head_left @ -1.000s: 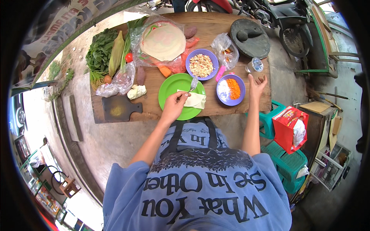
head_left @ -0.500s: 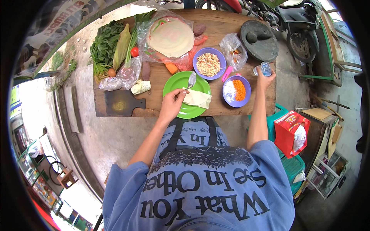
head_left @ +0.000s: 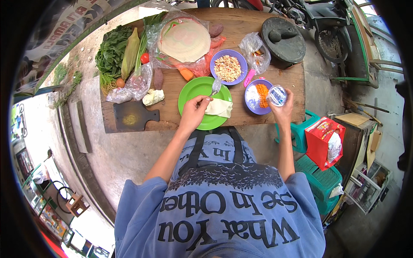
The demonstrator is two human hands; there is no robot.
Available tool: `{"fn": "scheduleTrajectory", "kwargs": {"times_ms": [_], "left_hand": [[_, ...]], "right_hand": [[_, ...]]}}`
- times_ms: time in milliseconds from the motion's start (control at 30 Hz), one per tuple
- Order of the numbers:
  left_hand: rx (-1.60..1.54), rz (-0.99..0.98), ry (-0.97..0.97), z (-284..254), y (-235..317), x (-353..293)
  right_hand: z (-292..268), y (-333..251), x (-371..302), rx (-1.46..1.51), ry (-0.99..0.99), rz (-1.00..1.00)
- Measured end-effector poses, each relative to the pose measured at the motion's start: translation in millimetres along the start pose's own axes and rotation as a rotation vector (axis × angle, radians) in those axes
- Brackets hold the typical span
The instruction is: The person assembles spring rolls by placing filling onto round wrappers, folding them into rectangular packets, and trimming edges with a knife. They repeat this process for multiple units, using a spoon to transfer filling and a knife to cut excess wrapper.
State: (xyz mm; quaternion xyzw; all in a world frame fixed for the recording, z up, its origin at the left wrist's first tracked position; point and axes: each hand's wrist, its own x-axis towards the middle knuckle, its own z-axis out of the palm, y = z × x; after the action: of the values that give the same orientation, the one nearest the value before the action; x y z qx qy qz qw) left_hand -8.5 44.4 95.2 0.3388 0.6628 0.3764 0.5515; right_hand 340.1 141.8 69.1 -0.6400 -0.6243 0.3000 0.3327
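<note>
My left hand [head_left: 195, 112] is closed on the handle of a metal spoon [head_left: 216, 87], whose bowl points away over a green plate [head_left: 187, 92]. A folded pale wrapper sheet [head_left: 219, 107] lies on the plate, just right of that hand. My right hand [head_left: 284, 107] grips a clear glass of water [head_left: 277, 96], held above the right rim of a purple bowl [head_left: 251, 108]. White powder [head_left: 252, 98] and orange grated bits [head_left: 262, 95] share this bowl. Behind it, another purple bowl [head_left: 212, 74] holds a crumbly pale mixture [head_left: 228, 69].
A stack of round wrappers [head_left: 185, 41] lies on plastic at the back. Leafy greens [head_left: 111, 49], corn [head_left: 130, 56] and a dark cutting board [head_left: 131, 116] occupy the left. A stone mortar [head_left: 275, 47] and plastic bag [head_left: 254, 51] sit back right. Green stools [head_left: 316, 172] stand beside the table.
My right hand has brought the glass nearer and to the left, from the table's right side to the purple bowl's edge. The spoon stays in my left hand, over the plate.
</note>
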Motion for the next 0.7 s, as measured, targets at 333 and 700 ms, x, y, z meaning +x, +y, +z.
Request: {"fn": "scheduleTrajectory", "kwargs": {"times_ms": [333,700], "left_hand": [[0.003,0.060,0.037,-1,-5,-6],[-0.048,0.065,0.046,0,-14,-11]], "right_hand": [[8,11,-12,-0.083,-0.094,-0.010],[10,1,-23,-0.003,-0.089,0.046]]}}
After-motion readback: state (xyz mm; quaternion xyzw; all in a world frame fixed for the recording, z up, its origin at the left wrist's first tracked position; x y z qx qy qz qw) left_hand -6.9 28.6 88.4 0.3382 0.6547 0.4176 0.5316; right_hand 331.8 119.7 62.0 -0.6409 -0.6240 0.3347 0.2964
